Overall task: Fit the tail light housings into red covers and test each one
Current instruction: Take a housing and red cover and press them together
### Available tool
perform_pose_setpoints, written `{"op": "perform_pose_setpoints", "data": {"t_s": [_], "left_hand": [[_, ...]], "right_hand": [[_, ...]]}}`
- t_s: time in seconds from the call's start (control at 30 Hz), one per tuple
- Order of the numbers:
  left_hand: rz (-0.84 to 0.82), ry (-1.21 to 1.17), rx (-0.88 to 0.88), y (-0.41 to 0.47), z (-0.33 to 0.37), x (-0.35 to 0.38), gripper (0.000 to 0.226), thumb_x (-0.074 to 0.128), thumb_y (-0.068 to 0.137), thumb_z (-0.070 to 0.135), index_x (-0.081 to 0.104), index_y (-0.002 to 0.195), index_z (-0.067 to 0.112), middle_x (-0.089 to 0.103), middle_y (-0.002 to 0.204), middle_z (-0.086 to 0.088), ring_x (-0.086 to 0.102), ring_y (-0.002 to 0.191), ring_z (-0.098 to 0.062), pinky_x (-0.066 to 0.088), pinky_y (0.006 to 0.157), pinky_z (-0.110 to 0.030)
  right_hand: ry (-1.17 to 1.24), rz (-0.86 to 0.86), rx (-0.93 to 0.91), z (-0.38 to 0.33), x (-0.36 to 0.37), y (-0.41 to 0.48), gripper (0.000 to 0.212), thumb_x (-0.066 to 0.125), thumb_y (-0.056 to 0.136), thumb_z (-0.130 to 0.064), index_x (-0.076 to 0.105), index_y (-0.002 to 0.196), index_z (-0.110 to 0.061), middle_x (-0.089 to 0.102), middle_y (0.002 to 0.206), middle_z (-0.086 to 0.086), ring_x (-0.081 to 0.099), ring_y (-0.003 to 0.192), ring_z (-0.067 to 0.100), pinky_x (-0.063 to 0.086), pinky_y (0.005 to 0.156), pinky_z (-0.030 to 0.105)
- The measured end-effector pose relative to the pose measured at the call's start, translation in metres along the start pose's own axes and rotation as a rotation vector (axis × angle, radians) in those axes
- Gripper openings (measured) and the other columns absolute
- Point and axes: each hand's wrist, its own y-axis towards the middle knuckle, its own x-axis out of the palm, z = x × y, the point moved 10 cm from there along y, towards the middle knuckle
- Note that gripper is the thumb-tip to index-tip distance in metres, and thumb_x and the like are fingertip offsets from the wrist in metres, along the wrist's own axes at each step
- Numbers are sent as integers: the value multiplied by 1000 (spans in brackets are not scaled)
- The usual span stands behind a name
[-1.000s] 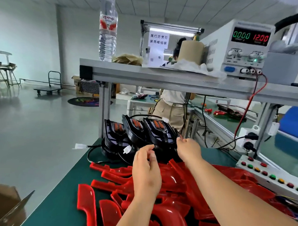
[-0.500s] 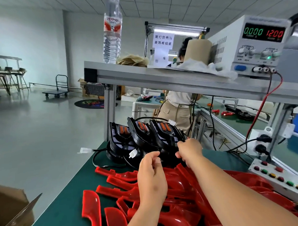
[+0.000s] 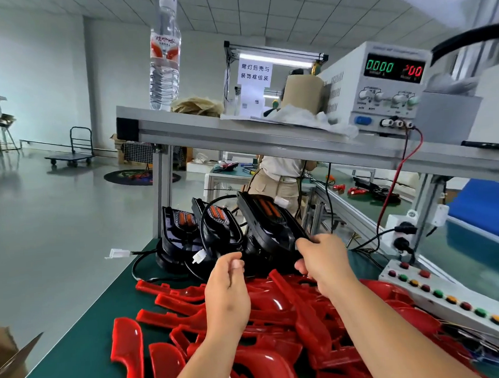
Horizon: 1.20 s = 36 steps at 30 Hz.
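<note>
Grips rim of stiff, likely light black plastic tail light housing with right hand; curls left hand, hold unclear.

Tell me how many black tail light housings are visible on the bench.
3, in a row behind the red covers: left housing, middle housing, right housing, gripped by the right hand. Others may be hidden.

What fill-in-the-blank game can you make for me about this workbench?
1. The covers piled on the green mat are ____.
2. The right hand grips a ____ tail light housing.
3. A clear water ____ stands on the shelf.
4. The green digits on the power supply read ____.
Missing words: red; black; bottle; 0000.
</note>
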Motion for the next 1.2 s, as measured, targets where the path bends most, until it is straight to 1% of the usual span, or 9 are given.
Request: {"op": "perform_pose_setpoints", "data": {"t_s": [0.07, 0.17, 0.33, 0.53, 0.77, 0.87, 0.97, 1.07, 1.2], "left_hand": [[-2, -65, -19, 0, -3, 1, 24, 39, 104, 26, 56, 99, 43, 66, 104, 10, 64, 100, -6, 48, 84, -22], [-63, -290, -145, 2, -13, 9, 29, 35, 104, 38, 60, 115, 29, 70, 106, -1, 70, 93, -11, 50, 78, -22], [-300, -750, -425, 0, -15, 30, 79, 22, 93, 70, 61, 124, 9, 71, 110, -16, 71, 93, -26, 55, 78, -37], [-614, -774, -539, -6, -8, 28, 92, 30, 81, 83, 67, 124, 11, 64, 128, -17, 61, 118, -36, 40, 107, -52], [-852, -656, -601, -32, 0, 26, 77, 42, 82, 74, 45, 142, 25, 54, 138, -25, 52, 127, -41, 45, 101, -58], [-866, -639, -618, -35, 3, 23, 61, 60, 86, 43, 45, 141, 22, 53, 137, -27, 45, 132, -46, 36, 103, -61], [-719, -513, -593, -18, -2, 8, 61, 33, 80, -6, 58, 131, 17, 59, 132, -24, 64, 114, -37, 44, 96, -59], [-717, -395, -615, -15, -8, -11, 69, 23, 74, -13, 58, 128, 10, 64, 124, -25, 70, 101, -36, 59, 75, -50], [-632, -177, -658, -10, -19, -38, 51, 24, 88, -14, 62, 120, 1, 72, 95, -25, 67, 50, -20, 58, 45, -29]], "right_hand": [[-10, -22, -39, -1, -11, -16, 15, 56, 87, -7, 58, 91, 8, 51, 63, 18, 41, 28, 8, 24, 33, 16], [-40, -61, -142, -8, -24, -41, 9, 56, 87, -6, 65, 86, -6, 58, 53, 11, 49, 33, 11, 33, 34, 19], [-174, -104, -339, -13, -43, -78, 26, 56, 84, -6, 67, 86, -30, 65, 54, 2, 50, 38, 10, 38, 40, 21], [-251, -276, -454, 0, -55, -107, 41, 54, 88, -8, 70, 103, -43, 76, 88, -4, 71, 87, 25, 56, 80, 42], [-276, -458, -431, 22, -57, -122, 47, 54, 87, -11, 69, 108, -49, 75, 98, -16, 71, 93, 4, 54, 79, 17], [-321, -537, -399, 35, -51, -129, 42, 50, 82, -25, 66, 111, -51, 76, 97, -12, 72, 91, 13, 57, 80, 27], [-346, -615, -383, 46, -45, -133, 38, 50, 81, -35, 66, 111, -52, 76, 94, 2, 70, 86, 30, 55, 84, 46], [-352, -667, -352, 53, -47, -132, 39, 50, 80, -36, 67, 112, -52, 75, 98, 5, 70, 96, 27, 54, 90, 45], [-348, -758, -275, 66, -55, -130, 38, 55, 81, -30, 71, 113, -41, 76, 102, 5, 68, 94, 16, 53, 93, 45]]}}
